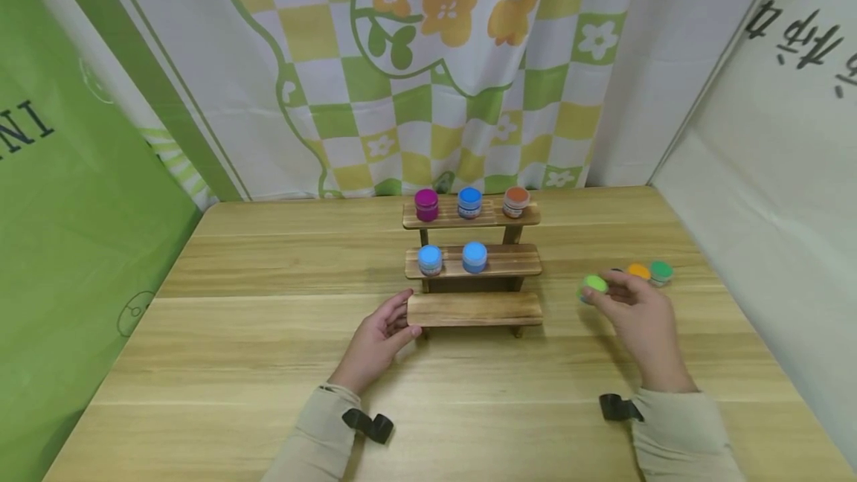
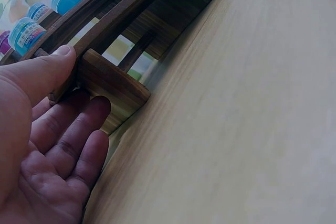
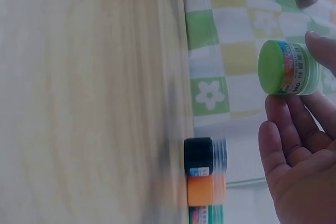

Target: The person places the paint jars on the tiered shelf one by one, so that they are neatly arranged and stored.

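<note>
A three-step wooden display rack (image 1: 474, 311) stands on the table with small paint jars on its upper two steps. My left hand (image 1: 376, 341) grips the left end of the lowest step, thumb at the front edge; in the left wrist view its other fingers (image 2: 79, 135) lie against the rack's side. My right hand (image 1: 643, 322) pinches a light green paint jar (image 3: 289, 68) between thumb and fingers, lifted off the table to the right of the rack. The top step bears a magenta jar (image 1: 426, 205), a blue jar (image 1: 470, 203) and an orange-brown jar (image 1: 516, 201). Two light blue jars (image 1: 474, 257) sit on the middle step.
Beyond my right hand, a black jar (image 3: 198, 157), an orange jar (image 3: 202, 190) and a green jar (image 1: 661, 272) stand in a row on the table (image 1: 281, 266). A patterned curtain (image 1: 428, 117) hangs at the table's back edge, behind the rack.
</note>
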`<state>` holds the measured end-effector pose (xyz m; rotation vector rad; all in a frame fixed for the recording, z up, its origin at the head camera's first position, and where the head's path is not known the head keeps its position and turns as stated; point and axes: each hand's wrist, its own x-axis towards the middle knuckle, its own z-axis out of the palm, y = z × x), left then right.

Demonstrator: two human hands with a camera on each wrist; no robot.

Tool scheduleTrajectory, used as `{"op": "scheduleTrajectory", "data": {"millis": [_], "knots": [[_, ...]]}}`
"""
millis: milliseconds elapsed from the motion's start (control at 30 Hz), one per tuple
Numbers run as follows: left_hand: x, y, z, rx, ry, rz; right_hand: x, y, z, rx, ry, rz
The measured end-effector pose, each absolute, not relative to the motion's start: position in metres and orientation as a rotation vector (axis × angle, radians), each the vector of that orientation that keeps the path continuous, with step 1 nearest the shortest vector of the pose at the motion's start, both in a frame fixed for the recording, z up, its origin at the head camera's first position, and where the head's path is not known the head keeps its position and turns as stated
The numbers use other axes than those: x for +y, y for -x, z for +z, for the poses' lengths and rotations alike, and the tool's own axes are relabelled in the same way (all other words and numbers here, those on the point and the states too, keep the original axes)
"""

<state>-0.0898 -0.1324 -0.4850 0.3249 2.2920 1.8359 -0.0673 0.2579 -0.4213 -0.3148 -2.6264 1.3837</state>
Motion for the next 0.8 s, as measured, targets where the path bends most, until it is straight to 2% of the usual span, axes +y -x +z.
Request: {"op": "scheduleTrajectory", "data": {"millis": [800], "knots": [[-0.133,0.091,-0.487,2.307,-0.330,1.832,0.227,0.083,-0.402,-2.561,0.066,1.283]]}}
